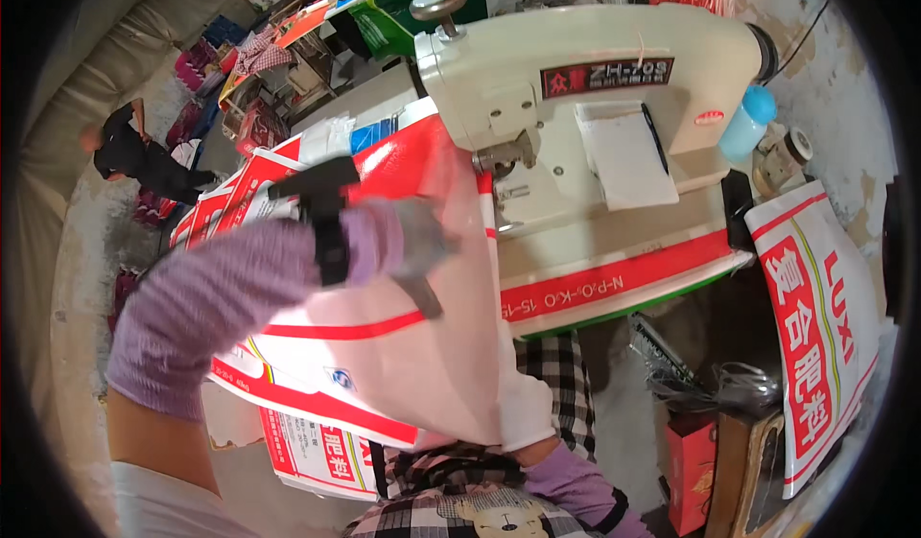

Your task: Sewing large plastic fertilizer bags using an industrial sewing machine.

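A large white-and-red woven sack (384, 365) lies in front of me, its far edge against the needle area of a cream industrial sewing machine (585, 58). My left hand (420, 245), in a grey glove below a purple sleeve with a black wrist strap, is over the middle of the sack. It is blurred by motion, with the thumb stretched away from the fingers. At the sack's near right edge, my right hand (526, 409), in a white glove, is closed on the sack; its fingertips are partly hidden.
A notepad with a pen (628, 154) lies on the machine. To its right stand a light-blue bottle (748, 121) and another printed sack (815, 327). A red box (691, 471) is at lower right. Further off at left, a person in dark clothes (144, 154) bends forward.
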`<state>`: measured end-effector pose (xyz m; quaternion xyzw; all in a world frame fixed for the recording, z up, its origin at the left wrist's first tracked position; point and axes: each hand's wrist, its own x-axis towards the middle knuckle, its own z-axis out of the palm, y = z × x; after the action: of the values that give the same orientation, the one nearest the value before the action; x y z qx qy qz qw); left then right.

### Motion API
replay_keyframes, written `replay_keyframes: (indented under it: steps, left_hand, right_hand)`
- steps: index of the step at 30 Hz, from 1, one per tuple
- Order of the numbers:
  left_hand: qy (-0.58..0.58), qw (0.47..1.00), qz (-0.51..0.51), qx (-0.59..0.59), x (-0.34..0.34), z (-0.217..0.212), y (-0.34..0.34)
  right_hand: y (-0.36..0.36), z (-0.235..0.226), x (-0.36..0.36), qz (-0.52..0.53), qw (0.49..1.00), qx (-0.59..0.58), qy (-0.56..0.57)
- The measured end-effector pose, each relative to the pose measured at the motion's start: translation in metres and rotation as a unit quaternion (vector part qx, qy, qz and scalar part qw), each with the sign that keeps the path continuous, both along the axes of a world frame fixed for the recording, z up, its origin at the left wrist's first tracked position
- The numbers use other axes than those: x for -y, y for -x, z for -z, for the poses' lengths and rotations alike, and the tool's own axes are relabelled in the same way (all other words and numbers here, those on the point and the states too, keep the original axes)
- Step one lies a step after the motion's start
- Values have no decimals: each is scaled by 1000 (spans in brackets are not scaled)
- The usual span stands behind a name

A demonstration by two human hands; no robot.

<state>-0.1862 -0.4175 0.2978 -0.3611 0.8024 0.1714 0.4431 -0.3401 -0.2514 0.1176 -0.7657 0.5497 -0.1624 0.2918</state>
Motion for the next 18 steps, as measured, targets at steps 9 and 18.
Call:
replay_keyframes:
  steps: [9, 18]
  left_hand:
    - [-22, 925, -261, -274, -29, -124, -96]
    - [104, 876, -237, -407, -106, 58, -8]
  right_hand:
    - [-69, -40, 155, -122, 986, -99, 52]
    - [-23, -24, 94, -55, 970, 217, -95]
